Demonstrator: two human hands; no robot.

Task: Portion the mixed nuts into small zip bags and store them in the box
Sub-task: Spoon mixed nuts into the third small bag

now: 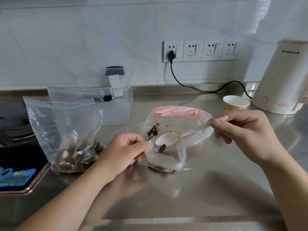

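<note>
1. The left hand (124, 150) pinches the rim of a small zip bag (165, 158) near the middle of the steel counter (216, 180), holding its mouth open; a few nuts lie in the bottom of that bag.
2. The right hand (241, 132) pinches the handle of a white plastic spoon (168, 139), whose bowl sits at the small bag's mouth with a dark piece just under it.
3. Just behind the small bag lies a larger clear bag with a pink edge (180, 117), touching it, with a few mixed nuts (153, 130) left inside.
4. Toward the left edge of the counter two filled zip bags (65, 130) stand upright, nuts heaped at their bottoms.
5. Behind them, at the back edge, stands the clear box (116, 104), its lid raised.
6. At the back right stand a paper cup (235, 102) and a white kettle (283, 80), just beside each other.
</note>
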